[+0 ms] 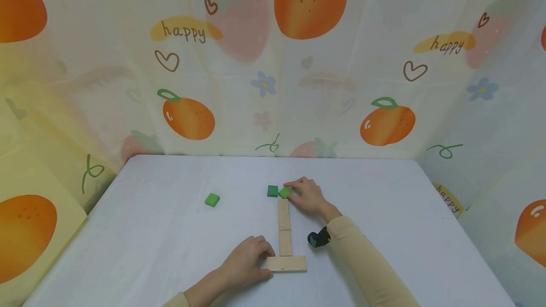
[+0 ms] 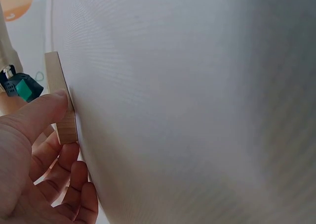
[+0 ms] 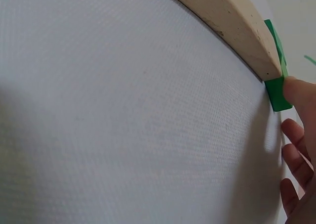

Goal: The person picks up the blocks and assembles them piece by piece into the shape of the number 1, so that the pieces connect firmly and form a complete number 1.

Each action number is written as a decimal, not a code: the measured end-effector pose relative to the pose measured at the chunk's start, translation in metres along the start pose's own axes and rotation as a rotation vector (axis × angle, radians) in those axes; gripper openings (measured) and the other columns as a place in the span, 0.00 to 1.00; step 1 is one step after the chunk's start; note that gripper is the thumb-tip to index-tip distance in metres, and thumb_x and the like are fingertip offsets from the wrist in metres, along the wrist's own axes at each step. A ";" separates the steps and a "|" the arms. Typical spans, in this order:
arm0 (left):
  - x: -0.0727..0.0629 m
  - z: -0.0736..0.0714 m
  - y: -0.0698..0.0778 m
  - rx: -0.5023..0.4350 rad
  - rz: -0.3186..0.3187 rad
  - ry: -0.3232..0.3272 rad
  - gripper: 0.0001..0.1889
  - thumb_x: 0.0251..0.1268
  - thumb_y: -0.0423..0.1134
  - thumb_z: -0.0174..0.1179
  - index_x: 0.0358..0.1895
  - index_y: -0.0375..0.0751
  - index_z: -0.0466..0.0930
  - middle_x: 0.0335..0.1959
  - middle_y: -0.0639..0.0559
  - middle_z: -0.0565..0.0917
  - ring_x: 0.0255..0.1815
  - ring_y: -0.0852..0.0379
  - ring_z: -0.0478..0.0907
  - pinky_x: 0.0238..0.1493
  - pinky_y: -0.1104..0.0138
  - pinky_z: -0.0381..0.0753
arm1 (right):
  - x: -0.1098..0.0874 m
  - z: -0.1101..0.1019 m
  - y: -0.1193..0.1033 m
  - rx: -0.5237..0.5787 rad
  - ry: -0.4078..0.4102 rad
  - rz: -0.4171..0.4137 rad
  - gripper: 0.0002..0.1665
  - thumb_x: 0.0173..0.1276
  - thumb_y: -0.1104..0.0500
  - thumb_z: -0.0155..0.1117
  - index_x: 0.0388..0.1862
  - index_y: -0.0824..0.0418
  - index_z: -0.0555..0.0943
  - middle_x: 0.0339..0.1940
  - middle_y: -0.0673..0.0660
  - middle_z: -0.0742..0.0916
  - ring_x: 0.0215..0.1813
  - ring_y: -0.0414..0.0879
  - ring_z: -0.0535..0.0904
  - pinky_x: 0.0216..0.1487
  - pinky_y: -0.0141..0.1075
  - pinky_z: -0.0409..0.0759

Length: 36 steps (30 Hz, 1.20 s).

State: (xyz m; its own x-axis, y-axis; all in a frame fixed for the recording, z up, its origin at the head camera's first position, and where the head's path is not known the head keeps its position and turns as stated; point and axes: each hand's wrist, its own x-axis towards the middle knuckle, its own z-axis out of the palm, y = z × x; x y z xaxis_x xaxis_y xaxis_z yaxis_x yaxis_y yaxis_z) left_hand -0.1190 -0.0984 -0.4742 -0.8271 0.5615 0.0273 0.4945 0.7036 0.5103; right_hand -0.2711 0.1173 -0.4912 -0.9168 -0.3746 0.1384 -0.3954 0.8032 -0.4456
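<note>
One green block, between right fingers

text: "happy" | count: three | on: printed yellow patches | bearer: patterned cloth backdrop

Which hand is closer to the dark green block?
Right. The right hand is close by the dark green block, on its right; the left hand is farther, gripping a wooden block.

matt wooden planks, finely textured tabletop
</note>
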 end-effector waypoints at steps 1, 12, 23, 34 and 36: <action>0.000 0.000 0.000 0.000 0.002 0.001 0.15 0.39 0.44 0.72 0.34 0.51 0.80 0.29 0.67 0.73 0.32 0.69 0.66 0.36 0.73 0.71 | 0.000 0.000 0.000 0.001 -0.006 0.001 0.19 0.62 0.50 0.60 0.53 0.48 0.79 0.45 0.55 0.79 0.46 0.51 0.72 0.42 0.46 0.70; 0.000 0.000 0.001 -0.009 -0.005 -0.002 0.15 0.39 0.44 0.73 0.34 0.51 0.80 0.29 0.67 0.73 0.32 0.69 0.65 0.36 0.73 0.71 | 0.000 -0.001 -0.001 0.012 -0.011 0.001 0.19 0.62 0.51 0.61 0.53 0.48 0.79 0.46 0.56 0.79 0.46 0.51 0.72 0.43 0.47 0.70; -0.001 -0.001 0.000 -0.012 -0.001 0.001 0.15 0.39 0.44 0.72 0.34 0.51 0.80 0.29 0.67 0.73 0.32 0.69 0.65 0.36 0.73 0.70 | 0.000 -0.001 -0.002 0.010 -0.019 -0.002 0.18 0.62 0.51 0.61 0.52 0.48 0.80 0.46 0.55 0.79 0.46 0.51 0.72 0.43 0.47 0.70; -0.003 -0.003 0.001 -0.025 -0.023 -0.028 0.17 0.40 0.46 0.72 0.37 0.51 0.80 0.31 0.67 0.73 0.34 0.68 0.66 0.38 0.72 0.71 | 0.000 -0.001 -0.001 0.004 -0.037 0.016 0.19 0.63 0.51 0.60 0.53 0.47 0.79 0.47 0.55 0.78 0.47 0.51 0.71 0.43 0.48 0.70; -0.003 -0.004 0.000 -0.037 -0.027 -0.040 0.18 0.41 0.47 0.72 0.38 0.51 0.79 0.31 0.67 0.73 0.34 0.69 0.67 0.38 0.72 0.72 | 0.000 -0.001 0.000 0.003 -0.036 0.016 0.19 0.62 0.51 0.60 0.53 0.47 0.79 0.47 0.55 0.78 0.47 0.52 0.71 0.44 0.48 0.70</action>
State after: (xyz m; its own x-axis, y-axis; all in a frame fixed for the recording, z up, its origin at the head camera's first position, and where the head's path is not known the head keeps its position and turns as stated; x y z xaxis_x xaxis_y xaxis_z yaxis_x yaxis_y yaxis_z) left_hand -0.1178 -0.1016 -0.4707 -0.8283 0.5598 -0.0216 0.4607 0.7026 0.5422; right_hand -0.2709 0.1174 -0.4904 -0.9204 -0.3781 0.0993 -0.3804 0.8079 -0.4501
